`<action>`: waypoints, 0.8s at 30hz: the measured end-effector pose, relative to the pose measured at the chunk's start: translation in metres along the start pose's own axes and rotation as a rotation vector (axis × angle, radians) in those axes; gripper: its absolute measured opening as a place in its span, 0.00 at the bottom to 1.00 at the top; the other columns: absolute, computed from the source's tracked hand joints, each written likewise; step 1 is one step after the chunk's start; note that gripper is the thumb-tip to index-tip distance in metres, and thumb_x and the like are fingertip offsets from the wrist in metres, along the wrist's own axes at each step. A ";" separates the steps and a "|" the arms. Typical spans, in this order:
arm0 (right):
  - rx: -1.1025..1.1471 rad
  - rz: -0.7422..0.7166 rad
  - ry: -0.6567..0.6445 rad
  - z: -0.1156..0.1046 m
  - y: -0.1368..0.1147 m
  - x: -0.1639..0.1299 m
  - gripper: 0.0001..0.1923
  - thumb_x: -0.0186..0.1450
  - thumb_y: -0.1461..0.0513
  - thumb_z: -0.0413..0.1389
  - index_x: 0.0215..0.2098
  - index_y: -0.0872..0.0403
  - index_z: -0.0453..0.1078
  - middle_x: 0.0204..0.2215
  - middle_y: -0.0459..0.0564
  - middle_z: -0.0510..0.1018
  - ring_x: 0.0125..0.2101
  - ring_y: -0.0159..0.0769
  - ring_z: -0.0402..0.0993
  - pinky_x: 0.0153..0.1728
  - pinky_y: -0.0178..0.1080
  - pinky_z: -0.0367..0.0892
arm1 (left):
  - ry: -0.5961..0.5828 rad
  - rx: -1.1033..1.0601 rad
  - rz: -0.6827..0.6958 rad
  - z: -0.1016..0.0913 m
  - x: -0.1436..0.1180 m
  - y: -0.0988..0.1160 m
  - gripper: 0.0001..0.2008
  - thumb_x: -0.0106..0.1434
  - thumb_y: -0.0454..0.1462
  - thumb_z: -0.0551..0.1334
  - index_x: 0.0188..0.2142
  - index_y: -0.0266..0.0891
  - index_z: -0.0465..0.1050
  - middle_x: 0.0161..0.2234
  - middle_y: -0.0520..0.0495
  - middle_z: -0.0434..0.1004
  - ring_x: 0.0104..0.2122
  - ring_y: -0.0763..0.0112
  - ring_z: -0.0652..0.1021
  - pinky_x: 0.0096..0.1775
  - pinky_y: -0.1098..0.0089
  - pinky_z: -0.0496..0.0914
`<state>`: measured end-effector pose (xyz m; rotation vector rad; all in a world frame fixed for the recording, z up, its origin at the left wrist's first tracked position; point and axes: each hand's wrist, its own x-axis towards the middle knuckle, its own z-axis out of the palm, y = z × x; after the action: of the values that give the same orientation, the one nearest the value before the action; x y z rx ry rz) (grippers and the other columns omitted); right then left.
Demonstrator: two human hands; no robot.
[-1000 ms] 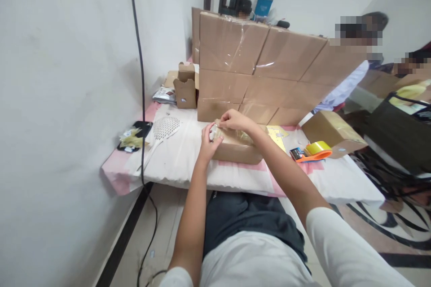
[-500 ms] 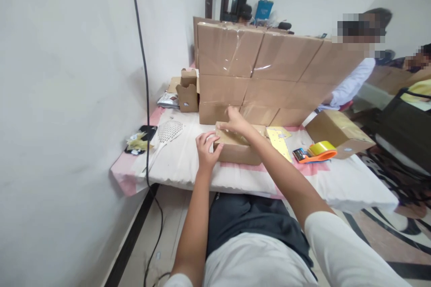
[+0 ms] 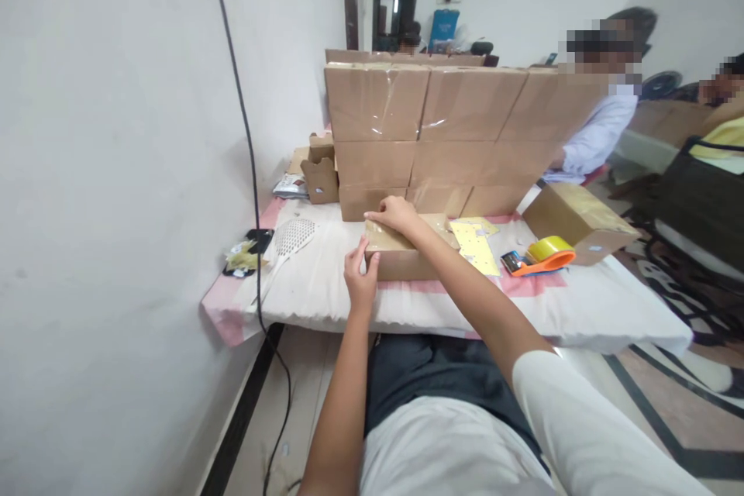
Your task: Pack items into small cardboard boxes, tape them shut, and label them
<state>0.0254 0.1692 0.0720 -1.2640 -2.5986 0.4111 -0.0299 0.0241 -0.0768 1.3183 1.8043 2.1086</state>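
Note:
A small closed cardboard box (image 3: 404, 265) lies on the table in front of me, with shiny clear tape on its top. My left hand (image 3: 361, 276) grips its left end, thumb on the near side and fingers up along the end. Across the top reaches my right hand (image 3: 395, 215), its fingers bent over the far left part of the lid and the thumb pointing left; its fingertips are partly hidden. To the right of the box lies a yellow dotted sheet (image 3: 477, 246). Farther right rests an orange tape dispenser (image 3: 543, 260) with a yellow roll.
Behind the box stands a wall of stacked, taped cartons (image 3: 372, 105). Another carton (image 3: 581, 221) is at the right, an open small carton (image 3: 321, 177) at the left. A white perforated piece (image 3: 294, 236) and a black cable (image 3: 247, 124) are on the left. Other people sit beyond.
My right hand has lowered onto the box top, its fingers less spread. The left hand has closed up against the box end. The whole view has shifted slightly.

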 end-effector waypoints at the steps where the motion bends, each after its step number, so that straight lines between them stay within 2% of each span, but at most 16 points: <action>1: -0.014 0.008 0.055 -0.004 0.004 -0.005 0.22 0.66 0.44 0.59 0.34 0.55 0.77 0.38 0.58 0.83 0.41 0.45 0.76 0.44 0.41 0.62 | 0.003 -0.007 -0.025 0.000 -0.002 -0.002 0.23 0.69 0.46 0.62 0.61 0.42 0.74 0.58 0.37 0.76 0.54 0.59 0.76 0.59 0.55 0.69; 4: 0.045 0.030 0.305 -0.021 0.040 -0.036 0.17 0.69 0.49 0.56 0.36 0.53 0.77 0.38 0.56 0.83 0.42 0.43 0.76 0.48 0.43 0.62 | 0.006 -0.007 -0.156 -0.002 -0.010 -0.011 0.26 0.68 0.48 0.63 0.62 0.40 0.73 0.55 0.36 0.78 0.53 0.58 0.77 0.57 0.57 0.70; 6: 0.109 0.097 0.505 -0.034 0.085 -0.069 0.16 0.69 0.52 0.54 0.34 0.54 0.76 0.37 0.56 0.82 0.40 0.43 0.75 0.46 0.42 0.64 | 0.001 0.004 -0.265 -0.004 -0.015 -0.018 0.27 0.66 0.50 0.64 0.59 0.38 0.76 0.53 0.35 0.79 0.52 0.57 0.78 0.54 0.58 0.72; 8: 0.157 0.198 0.625 -0.043 0.137 -0.105 0.15 0.68 0.53 0.53 0.33 0.55 0.75 0.35 0.56 0.81 0.39 0.43 0.75 0.45 0.43 0.66 | -0.004 0.017 -0.327 -0.004 -0.017 -0.025 0.27 0.65 0.52 0.64 0.56 0.37 0.77 0.52 0.35 0.80 0.52 0.55 0.78 0.52 0.58 0.72; 9: 0.212 0.262 0.618 -0.045 0.162 -0.121 0.15 0.67 0.53 0.53 0.33 0.55 0.75 0.34 0.56 0.81 0.37 0.44 0.76 0.43 0.43 0.68 | -0.002 0.023 -0.337 -0.004 -0.018 -0.027 0.27 0.65 0.52 0.64 0.56 0.37 0.78 0.53 0.35 0.80 0.51 0.55 0.79 0.52 0.59 0.72; 11: 0.330 0.312 0.521 -0.043 0.201 -0.149 0.17 0.65 0.51 0.55 0.36 0.56 0.75 0.36 0.58 0.82 0.37 0.45 0.77 0.43 0.46 0.70 | 0.011 0.035 -0.335 -0.002 -0.018 -0.030 0.27 0.65 0.52 0.64 0.56 0.37 0.77 0.54 0.35 0.80 0.51 0.55 0.79 0.52 0.59 0.72; 13: 0.447 0.242 0.357 -0.030 0.221 -0.163 0.24 0.63 0.48 0.60 0.49 0.57 0.75 0.46 0.62 0.81 0.45 0.49 0.78 0.47 0.48 0.72 | 0.007 0.041 -0.338 0.000 -0.017 -0.031 0.27 0.65 0.52 0.62 0.56 0.37 0.77 0.54 0.35 0.79 0.51 0.55 0.79 0.53 0.58 0.72; 14: 0.500 0.177 0.267 -0.020 0.224 -0.164 0.33 0.61 0.47 0.63 0.58 0.56 0.70 0.54 0.64 0.78 0.52 0.51 0.76 0.51 0.50 0.71 | -0.001 0.044 -0.340 0.000 -0.017 -0.030 0.27 0.66 0.53 0.61 0.55 0.37 0.77 0.54 0.35 0.79 0.51 0.55 0.79 0.53 0.58 0.72; 16: 0.596 0.031 0.110 0.003 0.220 -0.156 0.52 0.57 0.46 0.67 0.73 0.51 0.53 0.68 0.66 0.64 0.66 0.54 0.64 0.60 0.54 0.66 | -0.022 0.054 -0.341 0.001 -0.016 -0.029 0.27 0.66 0.53 0.60 0.54 0.36 0.77 0.53 0.35 0.80 0.51 0.54 0.79 0.53 0.58 0.72; 17: 0.631 -0.036 0.051 0.014 0.214 -0.149 0.60 0.55 0.45 0.69 0.76 0.50 0.45 0.72 0.66 0.57 0.70 0.54 0.56 0.64 0.55 0.62 | -0.031 0.059 -0.341 0.000 -0.016 -0.028 0.27 0.66 0.53 0.60 0.54 0.36 0.77 0.52 0.35 0.80 0.51 0.54 0.79 0.53 0.58 0.72; 19: 0.680 -0.146 0.005 0.033 0.199 -0.131 0.69 0.51 0.44 0.71 0.77 0.50 0.36 0.75 0.65 0.47 0.74 0.55 0.45 0.70 0.55 0.52 | -0.042 0.072 -0.343 -0.003 -0.015 -0.027 0.27 0.67 0.54 0.59 0.53 0.36 0.77 0.51 0.36 0.80 0.51 0.54 0.79 0.53 0.59 0.72; 21: 0.695 -0.205 0.022 0.042 0.185 -0.117 0.74 0.48 0.45 0.73 0.78 0.50 0.31 0.75 0.64 0.44 0.74 0.57 0.42 0.72 0.55 0.46 | -0.049 0.088 -0.348 -0.007 -0.015 -0.028 0.26 0.67 0.54 0.58 0.52 0.38 0.77 0.51 0.38 0.80 0.52 0.55 0.79 0.53 0.60 0.73; 24: 0.695 -0.184 0.069 0.041 0.176 -0.118 0.79 0.46 0.48 0.74 0.77 0.51 0.25 0.73 0.66 0.48 0.72 0.61 0.47 0.71 0.57 0.45 | -0.030 0.116 -0.354 -0.013 -0.015 -0.030 0.23 0.68 0.54 0.57 0.50 0.42 0.77 0.50 0.41 0.81 0.51 0.58 0.79 0.52 0.61 0.73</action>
<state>0.2122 0.1731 -0.0353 -0.7719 -2.1711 1.0848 -0.0420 0.0150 -0.1091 0.9550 1.9980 1.8145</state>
